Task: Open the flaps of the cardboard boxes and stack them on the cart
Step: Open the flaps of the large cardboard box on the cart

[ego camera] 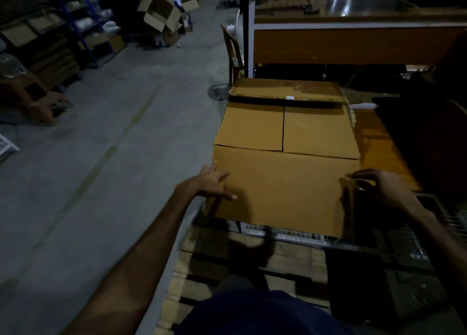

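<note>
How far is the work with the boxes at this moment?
Done: little to see; another cardboard piece lies behind the box. In hand: left hand and right hand hold the box by its sides, above a white wire rack. Left: its two top flaps are closed along the seam, so opening and stacking remain.

You have a plain tan cardboard box, white wire-grid cart, grey floor left, blue shelving far left.
</note>
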Demonstrator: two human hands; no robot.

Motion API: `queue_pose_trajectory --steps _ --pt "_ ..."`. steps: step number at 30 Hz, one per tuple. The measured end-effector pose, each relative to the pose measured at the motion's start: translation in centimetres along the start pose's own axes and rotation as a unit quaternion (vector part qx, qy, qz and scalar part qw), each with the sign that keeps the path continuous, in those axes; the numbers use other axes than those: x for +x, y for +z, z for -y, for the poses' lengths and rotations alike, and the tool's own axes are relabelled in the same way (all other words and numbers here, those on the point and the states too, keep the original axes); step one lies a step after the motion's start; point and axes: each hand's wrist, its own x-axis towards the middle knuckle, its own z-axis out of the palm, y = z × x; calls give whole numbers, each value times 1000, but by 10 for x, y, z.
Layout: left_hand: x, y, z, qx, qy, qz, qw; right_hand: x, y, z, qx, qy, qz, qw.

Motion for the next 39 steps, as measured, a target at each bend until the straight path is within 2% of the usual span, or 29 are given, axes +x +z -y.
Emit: queue_pose_trajectory --steps 5,10,13,17,21,27,34,39 --pt "47 -2 -36 -37 21 -92 995 29 -1 22 -9 25 17 999" --pt "92 -18 -64 -118 79 -228 963 66 0 35 -8 25 7 1000" --pt "121 -30 -82 -232 94 -256 933 96 4 41 7 21 -21 1000" --pt "158 -46 -99 -246 112 -285 920 139 1 49 24 26 -37 999" --pt "185 -43 -100 -190 118 -307 925 179 1 56 14 30 -28 999" --pt "200 -30 -97 -48 121 -281 951 235 15 45 -10 55 12 998" --pt "196 -29 -111 -11 30 -280 959 298 11 14 -35 22 26 999" --pt "191 -26 -120 0 -56 -301 952 331 -18 -8 -55 -40 -56 996"
